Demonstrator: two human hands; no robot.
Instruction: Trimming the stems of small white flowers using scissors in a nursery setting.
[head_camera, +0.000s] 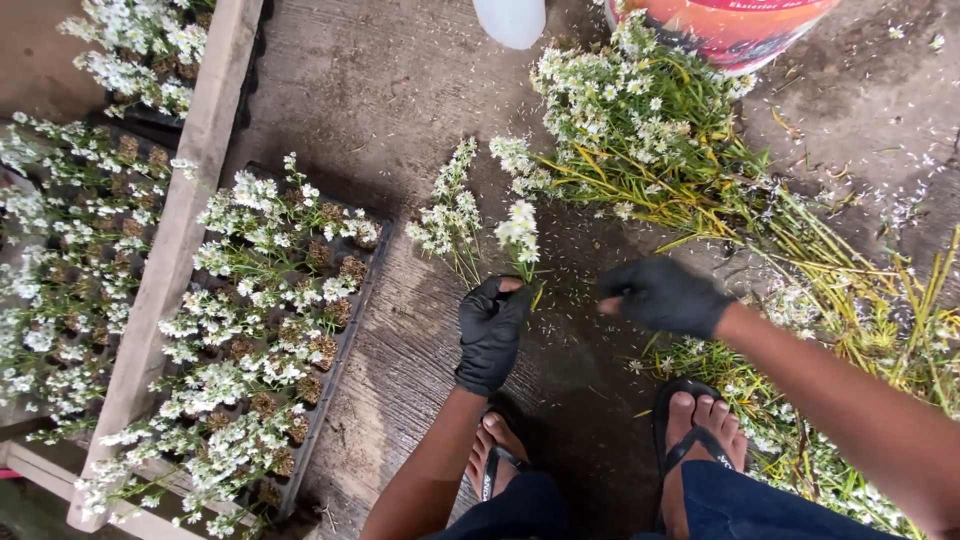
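Note:
My left hand (491, 330), in a black glove with torn fingertips, grips a small bunch of white-flowered cuttings (470, 220) by their green stems, the blooms pointing away from me. My right hand (662, 296), also in a black glove, hovers just to the right with fingers curled; I cannot see anything in it. A big pile of cut white-flowered stems (650, 130) lies beyond and to the right of both hands on the concrete floor.
A black seedling tray (345, 330) filled with planted white-flowered cuttings lies at left, with more trays (70, 250) beyond a wooden plank (175, 230). An orange bucket (730, 25) and a white container (510, 20) stand at the top. My sandalled feet (695, 430) are below.

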